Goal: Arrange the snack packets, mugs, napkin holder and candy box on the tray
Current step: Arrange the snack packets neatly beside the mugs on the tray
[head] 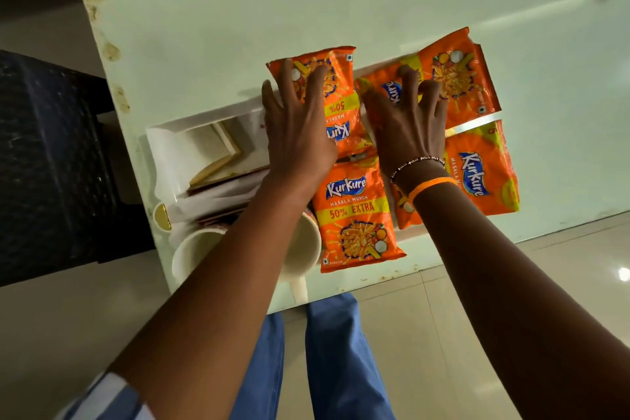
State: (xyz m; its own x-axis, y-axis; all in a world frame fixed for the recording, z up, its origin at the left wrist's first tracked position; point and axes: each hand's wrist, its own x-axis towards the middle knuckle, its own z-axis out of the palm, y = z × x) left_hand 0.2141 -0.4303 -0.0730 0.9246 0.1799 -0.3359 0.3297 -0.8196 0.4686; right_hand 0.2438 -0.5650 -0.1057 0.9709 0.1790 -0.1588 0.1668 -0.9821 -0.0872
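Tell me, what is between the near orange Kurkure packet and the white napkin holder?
In the head view, two white mugs sit between the near Kurkure packet and the napkin holder; the left forearm crosses over them, hiding part.

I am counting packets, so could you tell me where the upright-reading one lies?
In the head view it lies near the table's front edge, centre: the packet sits right of the mugs, between the forearms.

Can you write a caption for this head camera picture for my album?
Left hand and right hand press orange snack packets onto a white tray.
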